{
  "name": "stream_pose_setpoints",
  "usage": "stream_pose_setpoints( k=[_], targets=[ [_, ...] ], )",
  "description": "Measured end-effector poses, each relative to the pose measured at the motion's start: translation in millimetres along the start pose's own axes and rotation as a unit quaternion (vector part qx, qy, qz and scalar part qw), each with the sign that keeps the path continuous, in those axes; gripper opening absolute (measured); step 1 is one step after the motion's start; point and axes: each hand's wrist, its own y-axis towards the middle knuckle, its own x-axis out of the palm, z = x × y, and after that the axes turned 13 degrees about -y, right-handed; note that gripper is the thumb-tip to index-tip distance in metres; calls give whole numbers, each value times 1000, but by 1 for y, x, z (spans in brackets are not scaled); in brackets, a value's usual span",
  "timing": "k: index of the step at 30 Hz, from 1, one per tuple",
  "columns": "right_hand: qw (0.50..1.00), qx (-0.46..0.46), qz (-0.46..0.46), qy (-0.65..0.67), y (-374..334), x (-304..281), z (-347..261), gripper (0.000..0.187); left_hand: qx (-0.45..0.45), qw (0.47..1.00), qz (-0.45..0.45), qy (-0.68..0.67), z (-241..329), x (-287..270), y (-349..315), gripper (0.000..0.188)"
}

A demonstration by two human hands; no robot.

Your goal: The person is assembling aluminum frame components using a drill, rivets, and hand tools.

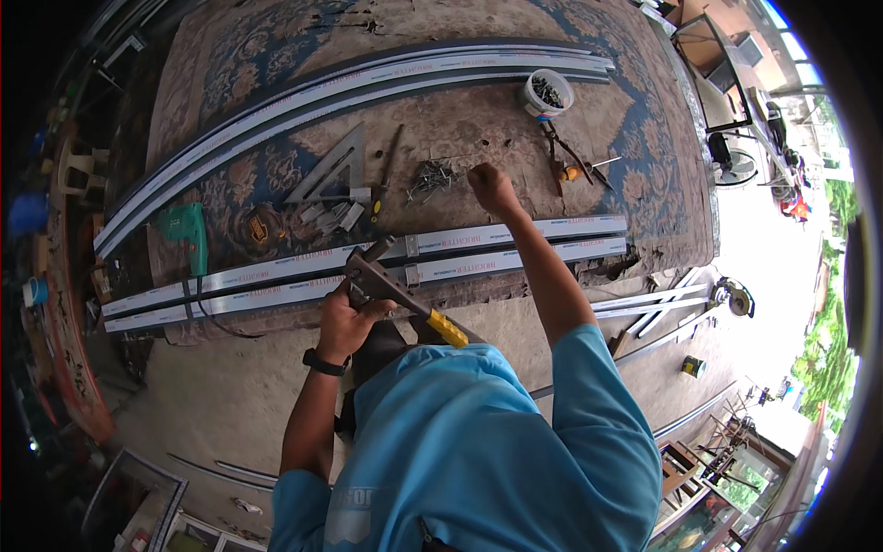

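Observation:
My left hand is wrapped round the head end of a hand riveter, whose yellow grip points down to the right, close to my body. The tool lies over the nearer of two film-covered metal profiles. Small metal brackets sit on these profiles beside the tool's head. Stretched out over the table, my right hand is closed just right of a loose pile of rivets. Whatever its fingers may hold is hidden.
More long profiles lie along the carpet-covered table's far side. A white tub of small parts, pincers, a set square, a tape measure and a green drill rest between. Metal lengths lie beyond the table's right front.

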Motion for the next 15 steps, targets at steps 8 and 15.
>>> stream_pose_setpoints(
  k=[8,15],
  targets=[
    [855,31,-186,484,-76,-56,-86,40,15,998,-48,-33,11,16,12,39],
    [812,8,-184,553,-108,-75,-137,40,13,997,-69,-12,1,16,20,42]
  ],
)
